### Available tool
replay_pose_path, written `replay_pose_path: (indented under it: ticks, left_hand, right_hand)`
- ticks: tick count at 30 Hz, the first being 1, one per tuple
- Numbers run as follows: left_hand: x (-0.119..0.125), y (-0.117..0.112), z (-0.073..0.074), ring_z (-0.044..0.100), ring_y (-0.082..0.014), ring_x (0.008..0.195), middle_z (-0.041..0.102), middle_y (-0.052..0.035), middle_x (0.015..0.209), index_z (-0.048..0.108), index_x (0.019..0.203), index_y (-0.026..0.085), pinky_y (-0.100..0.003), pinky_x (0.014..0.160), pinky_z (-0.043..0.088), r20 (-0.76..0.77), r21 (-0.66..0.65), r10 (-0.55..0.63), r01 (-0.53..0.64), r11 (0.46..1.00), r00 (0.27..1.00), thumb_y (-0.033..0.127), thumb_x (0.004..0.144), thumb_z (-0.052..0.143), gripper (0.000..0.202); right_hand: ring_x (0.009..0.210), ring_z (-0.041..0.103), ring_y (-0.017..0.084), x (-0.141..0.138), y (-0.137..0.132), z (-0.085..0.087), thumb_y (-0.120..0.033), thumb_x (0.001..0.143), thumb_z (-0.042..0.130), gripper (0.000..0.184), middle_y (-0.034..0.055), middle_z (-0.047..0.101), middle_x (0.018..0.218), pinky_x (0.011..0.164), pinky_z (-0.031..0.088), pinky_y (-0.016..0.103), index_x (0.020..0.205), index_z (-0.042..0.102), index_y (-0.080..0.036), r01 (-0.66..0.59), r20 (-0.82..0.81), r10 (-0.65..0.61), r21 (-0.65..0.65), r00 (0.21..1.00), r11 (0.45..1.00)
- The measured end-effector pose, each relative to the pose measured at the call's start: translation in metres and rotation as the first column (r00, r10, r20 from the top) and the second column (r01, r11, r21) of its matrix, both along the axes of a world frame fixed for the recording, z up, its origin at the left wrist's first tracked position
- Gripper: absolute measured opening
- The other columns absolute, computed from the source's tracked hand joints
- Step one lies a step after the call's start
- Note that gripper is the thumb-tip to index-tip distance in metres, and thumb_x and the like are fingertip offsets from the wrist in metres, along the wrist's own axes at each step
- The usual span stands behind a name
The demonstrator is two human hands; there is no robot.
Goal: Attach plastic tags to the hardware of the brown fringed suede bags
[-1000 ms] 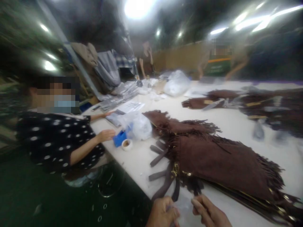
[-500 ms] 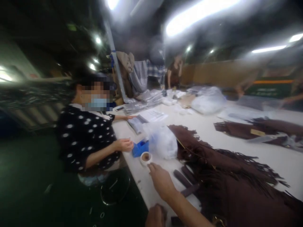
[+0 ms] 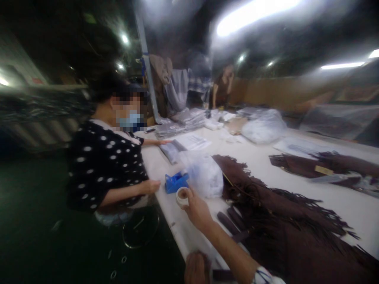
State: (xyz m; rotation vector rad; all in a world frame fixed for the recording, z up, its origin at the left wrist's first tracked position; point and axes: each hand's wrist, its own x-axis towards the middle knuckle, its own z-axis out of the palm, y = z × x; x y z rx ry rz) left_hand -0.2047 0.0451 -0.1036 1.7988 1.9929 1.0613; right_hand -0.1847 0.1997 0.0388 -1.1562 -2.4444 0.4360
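Observation:
My right hand (image 3: 197, 207) reaches over the white table, its fingers and thumb closed on the rim of a white roll of tape (image 3: 181, 202) with a brown core. Just beyond the roll sits a blue tape dispenser (image 3: 175, 184), against a clear plastic bag with white contents (image 3: 205, 173). Low in the picture, my left hand (image 3: 196, 268) is at the table's near edge, blurred and partly cut off. Its fingers look curled together, and whatever they may hold is hidden. Dark brown fringed cloth (image 3: 284, 221) lies to the right of my right forearm.
A co-worker in a dotted top (image 3: 109, 161) sits at the left edge, one hand on a grey packet (image 3: 171, 150). More brown cloth (image 3: 299, 167) lies at the right. Stacked grey packets (image 3: 183, 120) and a large plastic bag (image 3: 263, 126) are farther back.
My right hand has moved slightly up and its fingers have closed on the roll of tape, which now tilts. The co-worker's nearer hand has drawn back left from the blue dispenser.

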Motion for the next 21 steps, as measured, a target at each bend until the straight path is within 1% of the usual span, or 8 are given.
replay_pose_path:
  ticks: [3, 6, 8, 10, 13, 16, 18, 21]
  left_hand:
    - [0.008, -0.004, 0.030, 0.065, -0.0241, 0.075, 0.068, -0.0093, 0.085, 0.061, 0.095, 0.021, -0.036, 0.070, 0.052, 0.407, -0.038, 0.157, -0.155, 0.987, 0.900, 0.041, 0.097, 0.034, 0.034]
    - [0.018, -0.006, 0.068, 0.056, -0.0177, 0.065, 0.057, 0.0001, 0.066, 0.053, 0.072, 0.021, -0.026, 0.063, 0.043, 0.623, -0.163, 0.146, -0.055, 0.985, 0.768, 0.049, 0.094, 0.040, 0.038]
    - [0.029, -0.012, 0.087, 0.053, -0.0164, 0.065, 0.054, 0.0016, 0.064, 0.052, 0.069, 0.020, -0.024, 0.063, 0.040, 0.686, -0.157, 0.082, 0.037, 0.987, 0.723, 0.051, 0.093, 0.043, 0.040]
    - [0.044, -0.022, 0.099, 0.052, -0.0161, 0.064, 0.054, 0.0018, 0.064, 0.053, 0.069, 0.020, -0.024, 0.064, 0.039, 0.717, -0.147, 0.018, 0.126, 0.981, 0.697, 0.053, 0.091, 0.044, 0.041]
    - [0.069, -0.041, 0.107, 0.053, -0.0165, 0.063, 0.056, 0.0011, 0.064, 0.056, 0.072, 0.019, -0.025, 0.062, 0.039, 0.740, -0.148, -0.075, 0.270, 0.952, 0.668, 0.055, 0.089, 0.046, 0.041]
    - [0.090, -0.059, 0.109, 0.053, -0.0162, 0.060, 0.059, -0.0009, 0.063, 0.060, 0.077, 0.017, -0.025, 0.058, 0.038, 0.797, -0.177, -0.160, 0.477, 0.861, 0.583, 0.056, 0.088, 0.047, 0.042]
    - [0.100, -0.067, 0.108, 0.053, -0.0157, 0.059, 0.062, -0.0021, 0.064, 0.061, 0.080, 0.016, -0.025, 0.058, 0.037, 0.837, -0.186, -0.185, 0.585, 0.790, 0.516, 0.057, 0.086, 0.051, 0.043]
    - [0.114, -0.075, 0.102, 0.056, -0.0165, 0.065, 0.065, -0.0031, 0.071, 0.060, 0.083, 0.015, -0.025, 0.060, 0.038, 0.848, -0.195, -0.167, 0.590, 0.783, 0.503, 0.055, 0.077, 0.066, 0.040]
  right_hand:
    - [0.085, 0.066, 0.017, 0.056, -0.034, 0.016, -0.028, 0.094, 0.049, 0.018, 0.0048, 0.068, 0.111, 0.076, 0.047, 0.027, 0.109, 0.057, -0.023, 0.053, -0.063, -0.057, -0.059, 0.996, 0.997]
    - [0.059, 0.058, 0.014, 0.121, -0.073, 0.025, -0.044, 0.093, 0.049, 0.031, -0.0030, 0.061, 0.062, 0.057, 0.042, 0.023, 0.073, 0.056, -0.022, 0.199, -0.183, -0.250, -0.256, 0.951, 0.946]
    - [0.051, 0.049, 0.012, 0.156, -0.100, 0.023, -0.051, 0.087, 0.056, 0.039, -0.0055, 0.050, 0.052, 0.051, 0.036, 0.022, 0.062, 0.048, -0.022, 0.260, -0.290, -0.410, -0.440, 0.865, 0.860]
    - [0.054, 0.049, 0.012, 0.182, -0.127, 0.016, -0.053, 0.083, 0.060, 0.036, -0.0050, 0.051, 0.057, 0.050, 0.036, 0.022, 0.067, 0.051, -0.021, 0.203, -0.383, -0.488, -0.585, 0.784, 0.785]
    - [0.065, 0.057, 0.015, 0.205, -0.162, 0.001, -0.052, 0.079, 0.065, 0.037, 0.0001, 0.063, 0.076, 0.053, 0.040, 0.023, 0.094, 0.060, -0.019, -0.032, -0.515, -0.518, -0.729, 0.683, 0.683]
    - [0.058, 0.058, 0.013, 0.221, -0.188, -0.010, -0.049, 0.075, 0.070, 0.035, -0.0005, 0.063, 0.070, 0.054, 0.039, 0.024, 0.090, 0.062, -0.018, -0.180, -0.571, -0.591, -0.789, 0.569, 0.588]
    - [0.053, 0.053, 0.011, 0.232, -0.203, -0.014, -0.045, 0.076, 0.070, 0.029, -0.0022, 0.060, 0.063, 0.053, 0.036, 0.024, 0.077, 0.060, -0.018, -0.171, -0.573, -0.655, -0.801, 0.493, 0.573]
    - [0.058, 0.051, 0.011, 0.249, -0.222, -0.019, -0.044, 0.076, 0.070, 0.028, -0.0020, 0.057, 0.066, 0.051, 0.035, 0.023, 0.073, 0.061, -0.018, -0.119, -0.582, -0.707, -0.798, 0.402, 0.590]
